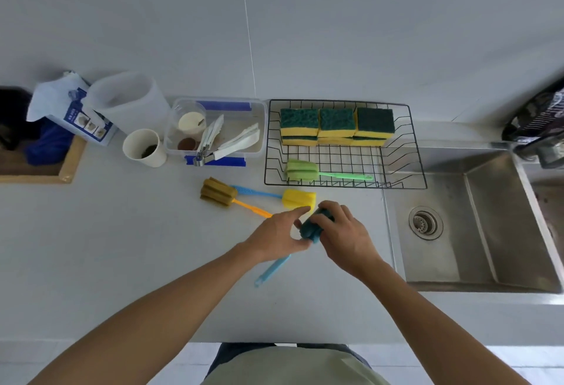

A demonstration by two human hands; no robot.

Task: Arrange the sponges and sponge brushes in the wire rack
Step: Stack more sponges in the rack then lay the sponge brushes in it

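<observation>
brush: dark teal foam-headed sponge brush with light blue plastic handle [312,227], just above tabletop [137,247], handle trailing toward the person
grip: right hand [341,232] clasps head; left hand [279,236] pinches beside it
rack: black wire rack [406,146] beyond, up-right, nearer right hand

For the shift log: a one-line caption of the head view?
Both hands grip a blue sponge brush at the counter; green brush already lies in the wire rack.
</observation>
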